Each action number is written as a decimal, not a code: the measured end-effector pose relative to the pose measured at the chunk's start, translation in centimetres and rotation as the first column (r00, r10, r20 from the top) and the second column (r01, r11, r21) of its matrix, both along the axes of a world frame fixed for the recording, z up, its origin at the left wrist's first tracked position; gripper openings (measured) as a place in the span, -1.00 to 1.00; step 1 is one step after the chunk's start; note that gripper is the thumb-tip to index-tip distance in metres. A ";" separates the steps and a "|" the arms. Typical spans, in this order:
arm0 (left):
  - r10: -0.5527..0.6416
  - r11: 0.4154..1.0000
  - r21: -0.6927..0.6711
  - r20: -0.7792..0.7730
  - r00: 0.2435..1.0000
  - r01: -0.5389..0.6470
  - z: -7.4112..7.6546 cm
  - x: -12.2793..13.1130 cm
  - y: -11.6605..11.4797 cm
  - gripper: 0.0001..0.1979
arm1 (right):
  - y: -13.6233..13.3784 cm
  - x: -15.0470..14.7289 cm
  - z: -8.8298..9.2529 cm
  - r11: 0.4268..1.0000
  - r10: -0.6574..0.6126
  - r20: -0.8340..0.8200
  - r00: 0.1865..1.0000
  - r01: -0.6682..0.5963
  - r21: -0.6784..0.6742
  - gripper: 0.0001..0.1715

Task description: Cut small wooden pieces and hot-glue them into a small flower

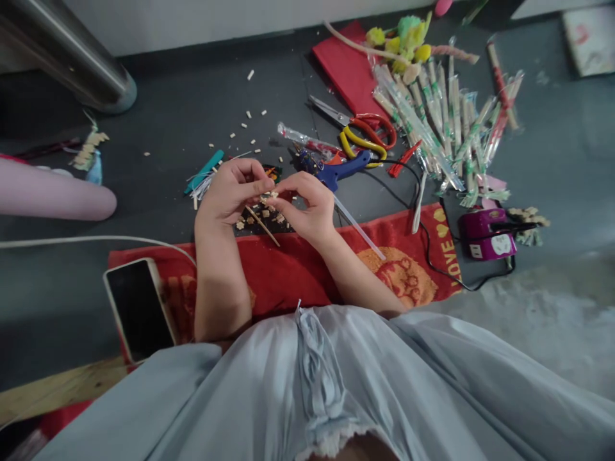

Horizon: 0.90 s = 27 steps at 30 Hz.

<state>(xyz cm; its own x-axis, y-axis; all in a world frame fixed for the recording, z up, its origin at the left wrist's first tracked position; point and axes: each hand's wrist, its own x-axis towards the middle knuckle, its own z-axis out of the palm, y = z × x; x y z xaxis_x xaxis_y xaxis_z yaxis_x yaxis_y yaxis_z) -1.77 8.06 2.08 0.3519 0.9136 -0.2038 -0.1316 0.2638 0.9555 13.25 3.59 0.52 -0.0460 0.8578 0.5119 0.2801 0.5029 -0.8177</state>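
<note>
My left hand (233,192) and my right hand (307,205) meet over a dark mat (266,221) strewn with small pale wood bits. Both hands pinch a small pale piece (270,195) between their fingertips. A thin wooden stick (262,224) slants down from under my left hand toward the red towel (288,269). A blue glue gun (343,169) lies just behind my right hand, and a clear glue stick (358,225) runs diagonally past my right wrist.
Red and yellow scissors (368,131) and a heap of wrapped chopsticks (442,121) lie at the back right. A purple power socket (487,234) sits right, a phone (139,307) on the towel at left. A metal post (72,61) stands far left.
</note>
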 end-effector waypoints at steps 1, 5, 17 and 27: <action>-0.014 1.000 0.000 -0.008 1.000 0.014 0.0 -0.1 0.0 -0.57 | 0.1 0.0 -0.2 1.000 0.003 0.004 1.000 -0.003 0.003 -0.74; -0.061 0.998 0.014 -0.040 0.997 0.062 -0.2 -0.4 0.2 -0.58 | 0.4 0.0 -0.7 1.000 -0.001 -0.011 1.000 0.001 0.001 -0.68; -0.072 0.996 0.054 -0.070 0.995 0.076 -0.1 -0.3 0.0 -0.58 | 0.7 -0.3 -1.0 0.997 0.031 -0.101 0.994 -0.038 -0.072 -0.66; -0.029 1.000 0.005 -0.033 0.999 0.030 -0.4 -0.4 0.1 -0.65 | 0.9 -0.3 -1.5 0.995 -0.018 -0.076 0.997 0.010 -0.102 -0.68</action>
